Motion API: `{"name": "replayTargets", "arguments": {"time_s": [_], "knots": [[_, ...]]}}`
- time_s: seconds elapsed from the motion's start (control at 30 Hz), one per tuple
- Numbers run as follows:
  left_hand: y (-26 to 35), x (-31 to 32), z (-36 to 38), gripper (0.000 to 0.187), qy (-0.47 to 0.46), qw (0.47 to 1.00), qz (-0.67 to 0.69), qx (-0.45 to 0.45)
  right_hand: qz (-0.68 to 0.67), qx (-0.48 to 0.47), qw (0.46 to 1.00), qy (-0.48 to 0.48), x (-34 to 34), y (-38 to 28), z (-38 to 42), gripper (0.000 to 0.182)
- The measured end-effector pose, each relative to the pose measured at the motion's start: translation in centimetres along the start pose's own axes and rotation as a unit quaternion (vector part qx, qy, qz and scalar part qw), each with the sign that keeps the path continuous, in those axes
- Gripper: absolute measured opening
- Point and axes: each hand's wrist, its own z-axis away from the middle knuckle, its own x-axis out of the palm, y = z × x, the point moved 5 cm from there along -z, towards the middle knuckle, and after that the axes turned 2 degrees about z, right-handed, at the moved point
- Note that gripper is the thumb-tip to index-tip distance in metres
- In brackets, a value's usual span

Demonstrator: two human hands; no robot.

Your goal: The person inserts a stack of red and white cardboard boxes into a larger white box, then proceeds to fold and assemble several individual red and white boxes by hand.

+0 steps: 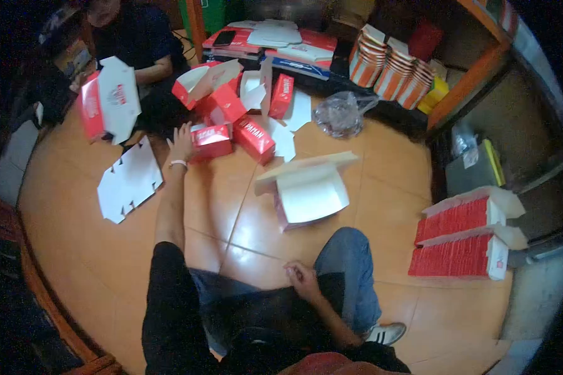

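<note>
My left hand (181, 144) reaches forward with its fingers spread, beside the left end of a closed red box (213, 142). More red boxes, such as the lettered one (254, 139), lie in a heap just beyond and to the right. My right hand (302, 279) hovers above my lap, its fingers curled; whether anything is inside them is too small to tell. Ahead of it on the tiled floor stands an open box (313, 194) with a white inside and raised flaps. A flat white card blank (130, 181) lies left of my left forearm.
Across from me a person (131, 37) holds a partly folded red and white box (111, 100). A clear plastic bag (339, 115) sits beyond the open box. Striped cartons (391, 69) are stacked at the back right, and red folded stacks (453, 253) stand at the right.
</note>
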Motion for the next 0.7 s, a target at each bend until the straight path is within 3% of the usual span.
{"name": "replayTargets", "arguments": {"time_s": [0.03, 0.1, 0.2, 0.23, 0.27, 0.33, 0.37, 0.43, 0.47, 0.5, 0.57, 0.63, 0.67, 0.7], "knots": [[1.0, -0.4, -1.0, 0.083, -0.003, 1.0, 0.009, -0.005, -0.013, 0.033, 0.999, -0.002, -0.4, -0.4, -0.2, 0.01], [1.2, -0.3, -1.4, 0.075, -0.214, 0.976, -0.017, 0.033, -0.029, 0.081, 0.996, -0.011, -0.5, -0.2, -0.3, 0.011], [3.2, -1.6, 0.1, 0.048, -0.309, 0.944, 0.089, 0.078, -0.044, -0.002, 0.999, 0.028, -0.5, 0.2, -1.5, 0.012], [3.6, -1.5, 1.1, 0.043, -0.323, 0.919, 0.171, 0.15, -0.05, 0.004, 0.998, 0.025, -0.1, 0.8, -1.9, 0.012], [3.0, -1.3, 2.1, 0.043, -0.329, 0.917, 0.167, 0.149, -0.097, 0.032, 0.995, 0.004, 0.4, 1.5, -2.3, 0.012], [4.0, -5.5, 5.2, 0.035, -0.332, 0.851, 0.392, 0.109, -0.188, 0.089, 0.977, -0.053, 0.9, 1.0, -3.0, 0.018], [4.4, -8.5, 6.8, 0.035, -0.337, 0.851, 0.388, 0.108, -0.232, 0.117, 0.962, -0.089, 0.8, -0.1, -3.3, 0.024], [5.7, -14.9, 10.4, 0.031, -0.418, 0.772, 0.477, 0.039, -0.323, 0.138, 0.929, -0.114, 0.7, -1.9, -3.7, 0.034], [5.7, -17.0, 12.4, 0.029, -0.375, 0.791, 0.481, 0.046, -0.404, 0.155, 0.891, -0.14, 0.8, -2.8, -3.9, 0.044], [5.7, -19.0, 14.6, 0.027, -0.331, 0.807, 0.486, 0.052, -0.411, 0.152, 0.888, -0.137, 0.5, -3.8, -4.2, 0.044], [8.8, -23.9, 19.3, 0.023, -0.25, 0.874, 0.39, 0.143, -0.426, 0.197, 0.868, -0.161, 0.2, -5.1, -4.1, 0.06], [12.9, -27.1, 23.9, 0.023, -0.173, 0.886, 0.345, 0.258, -0.395, 0.154, 0.896, -0.136, -0.2, -3.8, -4.4, 0.063], [14.3, -27.4, 26.1, 0.024, -0.182, 0.888, 0.249, 0.34, -0.359, 0.109, 0.92, -0.11, -0.9, -3.5, -4.4, 0.066], [15.4, -27.1, 28.2, 0.025, -0.189, 0.877, 0.151, 0.416, -0.354, 0.1, 0.914, -0.172, -2.3, -6.0, -3.9, 0.063]]}}
